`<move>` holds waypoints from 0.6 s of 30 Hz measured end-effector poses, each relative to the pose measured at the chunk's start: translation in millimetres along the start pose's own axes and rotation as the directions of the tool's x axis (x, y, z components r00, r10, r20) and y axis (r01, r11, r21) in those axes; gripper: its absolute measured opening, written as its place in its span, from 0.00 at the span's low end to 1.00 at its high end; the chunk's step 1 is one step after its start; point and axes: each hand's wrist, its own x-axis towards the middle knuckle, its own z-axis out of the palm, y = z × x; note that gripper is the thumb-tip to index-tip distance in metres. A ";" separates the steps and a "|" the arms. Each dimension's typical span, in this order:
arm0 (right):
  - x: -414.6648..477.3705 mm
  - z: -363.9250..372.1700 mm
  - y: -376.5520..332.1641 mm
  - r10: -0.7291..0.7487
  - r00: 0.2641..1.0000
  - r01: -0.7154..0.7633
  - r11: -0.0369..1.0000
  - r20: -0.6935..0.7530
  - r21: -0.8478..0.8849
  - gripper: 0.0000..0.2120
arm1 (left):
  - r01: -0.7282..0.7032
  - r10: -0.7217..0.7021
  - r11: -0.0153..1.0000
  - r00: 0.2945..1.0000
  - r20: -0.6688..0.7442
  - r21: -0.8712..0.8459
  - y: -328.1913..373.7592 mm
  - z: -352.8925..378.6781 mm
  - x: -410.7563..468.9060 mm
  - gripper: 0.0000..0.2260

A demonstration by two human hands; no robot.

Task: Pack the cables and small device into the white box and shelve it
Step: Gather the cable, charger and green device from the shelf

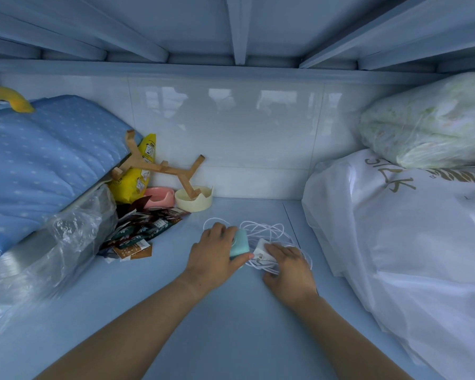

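On the blue shelf floor (pixel 231 325) lies a tangle of white cables (pixel 263 229) near the middle. My left hand (pixel 214 259) grips a small mint-green device (pixel 239 244), thumb under its near edge and fingers over its far side. My right hand (pixel 288 270) lies on the cable bundle and curls round a small white plug or adapter (pixel 261 250) and the loops beside it. No white box is in view.
A blue dotted quilt in clear plastic (pixel 39 171) fills the left. Snack packets (pixel 146 229), a yellow bag (pixel 140 171), a pink dish (pixel 159 197), a cream bowl (pixel 194 200) and a wooden stand (pixel 159 165) sit at the back left. White bagged bedding (pixel 395 242) fills the right.
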 end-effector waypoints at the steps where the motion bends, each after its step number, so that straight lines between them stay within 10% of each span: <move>1: -0.1 -1.8 0.5 -0.009 1.000 0.009 1.000 -0.002 0.025 0.27 | -0.024 0.024 1.000 1.000 -0.007 0.013 3.6 1.4 0.7 0.28; 15: -4.6 -8.7 2.9 -0.044 0.996 0.027 0.979 0.080 0.204 0.32 | -0.059 0.048 0.997 0.974 0.224 0.043 -4.0 19.7 -1.4 0.25; 18: 3.3 -4.1 2.0 0.010 0.994 -0.012 1.000 0.108 0.025 0.37 | -0.010 0.017 0.999 0.970 0.242 -0.032 -7.9 17.7 -4.3 0.25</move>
